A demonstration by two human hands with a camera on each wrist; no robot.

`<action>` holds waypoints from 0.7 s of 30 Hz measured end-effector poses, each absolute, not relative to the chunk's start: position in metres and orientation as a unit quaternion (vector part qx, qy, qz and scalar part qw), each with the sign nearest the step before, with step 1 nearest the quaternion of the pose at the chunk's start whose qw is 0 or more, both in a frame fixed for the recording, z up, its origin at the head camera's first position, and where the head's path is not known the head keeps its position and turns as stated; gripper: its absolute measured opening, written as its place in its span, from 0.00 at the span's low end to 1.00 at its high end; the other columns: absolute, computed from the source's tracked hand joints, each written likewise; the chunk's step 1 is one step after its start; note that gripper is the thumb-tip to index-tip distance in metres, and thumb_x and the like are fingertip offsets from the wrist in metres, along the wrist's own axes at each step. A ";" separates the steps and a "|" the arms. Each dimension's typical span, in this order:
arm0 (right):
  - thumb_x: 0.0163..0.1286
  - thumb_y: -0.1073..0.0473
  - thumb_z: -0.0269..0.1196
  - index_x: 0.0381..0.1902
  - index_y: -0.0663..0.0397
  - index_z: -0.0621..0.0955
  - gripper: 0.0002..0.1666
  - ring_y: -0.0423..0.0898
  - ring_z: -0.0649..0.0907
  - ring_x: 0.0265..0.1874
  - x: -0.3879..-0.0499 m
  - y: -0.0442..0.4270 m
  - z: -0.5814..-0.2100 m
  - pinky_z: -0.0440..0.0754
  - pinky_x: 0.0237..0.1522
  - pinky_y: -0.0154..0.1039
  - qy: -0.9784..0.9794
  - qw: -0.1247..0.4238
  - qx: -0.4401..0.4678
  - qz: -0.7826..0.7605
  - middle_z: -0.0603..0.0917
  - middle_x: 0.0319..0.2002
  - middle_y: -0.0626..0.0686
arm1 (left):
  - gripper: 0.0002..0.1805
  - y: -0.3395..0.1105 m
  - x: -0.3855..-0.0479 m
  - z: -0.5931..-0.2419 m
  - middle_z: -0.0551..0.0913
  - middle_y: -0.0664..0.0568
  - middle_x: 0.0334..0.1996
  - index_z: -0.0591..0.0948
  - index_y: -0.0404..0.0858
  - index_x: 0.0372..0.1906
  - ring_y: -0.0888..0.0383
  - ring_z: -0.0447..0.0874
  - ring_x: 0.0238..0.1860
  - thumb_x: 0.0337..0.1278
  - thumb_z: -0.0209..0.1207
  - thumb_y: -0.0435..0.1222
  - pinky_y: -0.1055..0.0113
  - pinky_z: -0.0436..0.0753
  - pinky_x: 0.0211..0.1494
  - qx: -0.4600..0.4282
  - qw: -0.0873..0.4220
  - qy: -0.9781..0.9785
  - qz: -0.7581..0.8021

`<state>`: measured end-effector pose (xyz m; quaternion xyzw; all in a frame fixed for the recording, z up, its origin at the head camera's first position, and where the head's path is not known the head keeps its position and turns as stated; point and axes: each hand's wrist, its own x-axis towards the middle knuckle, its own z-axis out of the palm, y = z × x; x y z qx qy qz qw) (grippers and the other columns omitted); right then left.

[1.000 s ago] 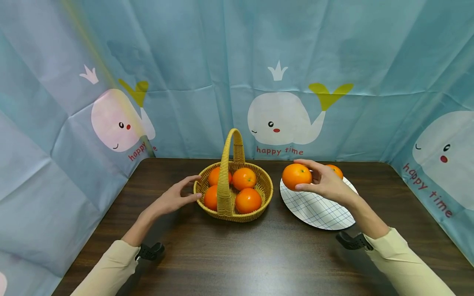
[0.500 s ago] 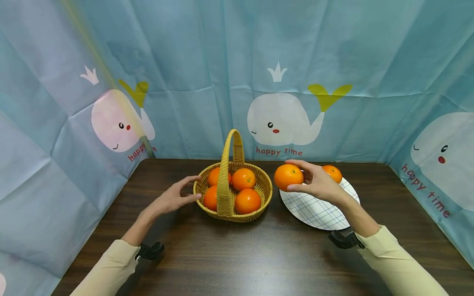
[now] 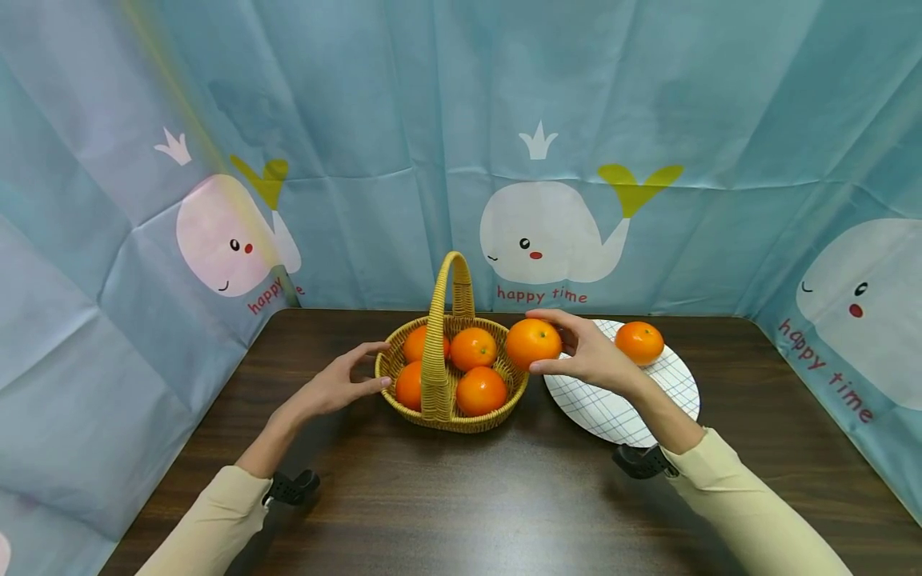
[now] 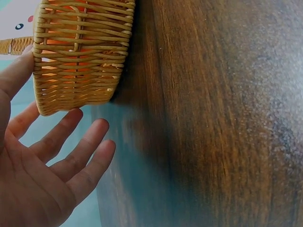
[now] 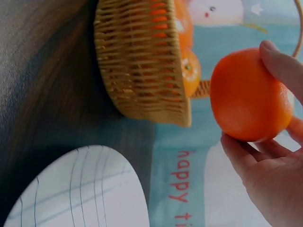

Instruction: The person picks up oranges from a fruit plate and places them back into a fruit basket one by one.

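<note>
My right hand point(image 3: 592, 352) pinches an orange point(image 3: 533, 344) between thumb and fingers, at the right rim of the wicker basket point(image 3: 468, 425). In the right wrist view that orange point(image 5: 248, 97) is held up beyond the basket's rim, apart from the basket point(image 5: 137, 61). Several oranges point(image 3: 481, 391) lie inside the basket, partly hidden by its tall handle point(image 3: 435, 360). At the basket's left side, my left hand point(image 3: 335, 382) touches the rim with thumb and fingertips. Its fingers look loosely spread in the left wrist view, where the basket's woven wall point(image 4: 85, 56) shows.
A white plate point(image 3: 598, 404) with blue grid lines stands right of the basket, one orange point(image 3: 639, 343) on its far part. Both stand on a dark wooden table point(image 3: 461, 496). A blue curtain point(image 3: 374, 120) with whale prints hangs behind the table and at its sides.
My right hand has carried its orange leftward from above the plate to the basket's right rim, uncovering the orange on the plate. The left hand and the basket have stayed put.
</note>
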<state>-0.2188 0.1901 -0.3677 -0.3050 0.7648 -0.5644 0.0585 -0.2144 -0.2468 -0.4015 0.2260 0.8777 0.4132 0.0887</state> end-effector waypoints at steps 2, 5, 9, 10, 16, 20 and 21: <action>0.61 0.66 0.76 0.71 0.52 0.72 0.42 0.54 0.81 0.55 -0.220 0.185 -0.369 0.79 0.57 0.44 0.764 0.055 -0.312 -0.562 0.74 0.65 0.55 | 0.36 -0.247 -0.215 -0.402 0.68 0.33 0.69 0.65 0.34 0.74 0.33 0.66 0.68 0.69 0.65 0.40 0.44 0.79 0.58 0.226 0.088 0.878 0.413; 0.60 0.66 0.76 0.71 0.53 0.73 0.42 0.52 0.80 0.55 -0.222 0.177 -0.373 0.78 0.59 0.44 0.768 0.044 -0.320 -0.553 0.75 0.65 0.55 | 0.36 -0.247 -0.215 -0.402 0.66 0.33 0.70 0.65 0.34 0.75 0.32 0.64 0.68 0.69 0.65 0.41 0.44 0.79 0.58 0.227 0.090 0.877 0.414; 0.59 0.66 0.77 0.71 0.53 0.73 0.43 0.50 0.80 0.55 -0.225 0.169 -0.377 0.78 0.59 0.44 0.773 0.038 -0.325 -0.543 0.75 0.64 0.54 | 0.37 -0.247 -0.215 -0.401 0.65 0.33 0.71 0.64 0.33 0.75 0.32 0.63 0.69 0.69 0.65 0.41 0.44 0.78 0.59 0.224 0.096 0.875 0.419; 0.59 0.66 0.77 0.71 0.53 0.73 0.43 0.50 0.80 0.55 -0.226 0.167 -0.378 0.78 0.59 0.44 0.774 0.037 -0.326 -0.541 0.75 0.64 0.54 | 0.37 -0.247 -0.215 -0.401 0.65 0.33 0.71 0.64 0.33 0.75 0.31 0.63 0.69 0.69 0.65 0.41 0.44 0.78 0.59 0.225 0.096 0.874 0.419; 0.57 0.65 0.79 0.70 0.50 0.74 0.44 0.50 0.81 0.52 -0.229 0.160 -0.382 0.80 0.53 0.44 0.781 0.034 -0.326 -0.532 0.77 0.62 0.52 | 0.37 -0.248 -0.217 -0.404 0.65 0.34 0.71 0.65 0.34 0.75 0.32 0.63 0.69 0.69 0.64 0.43 0.44 0.78 0.58 0.224 0.092 0.877 0.414; 0.57 0.65 0.79 0.70 0.50 0.74 0.44 0.49 0.80 0.53 -0.230 0.157 -0.382 0.79 0.55 0.44 0.782 0.042 -0.328 -0.529 0.77 0.63 0.51 | 0.37 -0.248 -0.218 -0.406 0.65 0.35 0.71 0.65 0.36 0.75 0.32 0.62 0.70 0.69 0.65 0.44 0.44 0.78 0.59 0.217 0.094 0.878 0.416; 0.57 0.64 0.79 0.70 0.50 0.74 0.44 0.49 0.80 0.54 -0.230 0.156 -0.382 0.79 0.55 0.44 0.783 0.043 -0.328 -0.527 0.77 0.63 0.51 | 0.37 -0.248 -0.217 -0.406 0.64 0.34 0.71 0.64 0.35 0.75 0.32 0.62 0.70 0.69 0.65 0.45 0.44 0.78 0.58 0.220 0.095 0.877 0.416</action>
